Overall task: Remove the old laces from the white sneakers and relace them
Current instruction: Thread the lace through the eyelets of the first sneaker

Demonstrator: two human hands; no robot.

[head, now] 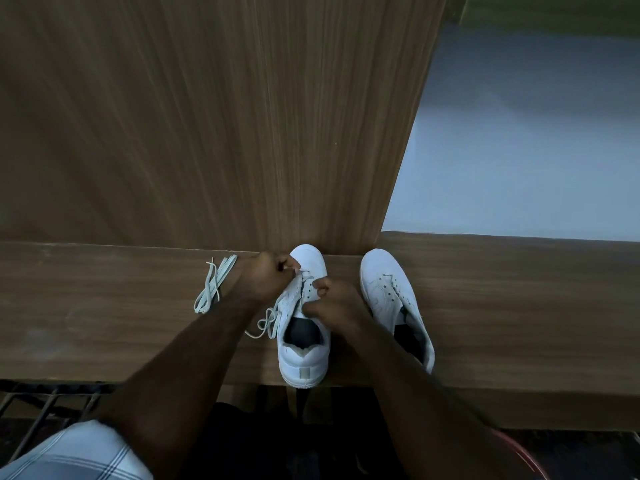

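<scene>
Two white sneakers stand toe-away on a wooden shelf. The left sneaker has a pale lace partly threaded near its toe, with a loose length trailing off its left side. My left hand pinches the lace at the lowest eyelets. My right hand grips the sneaker's right eyelet flap. The right sneaker stands beside it with empty eyelets. A bundle of pale laces lies on the shelf left of my left hand.
A tall wooden panel rises right behind the toes of the sneakers. A pale wall fills the right side. Below the shelf edge are my knees, a checked cloth and a metal rack.
</scene>
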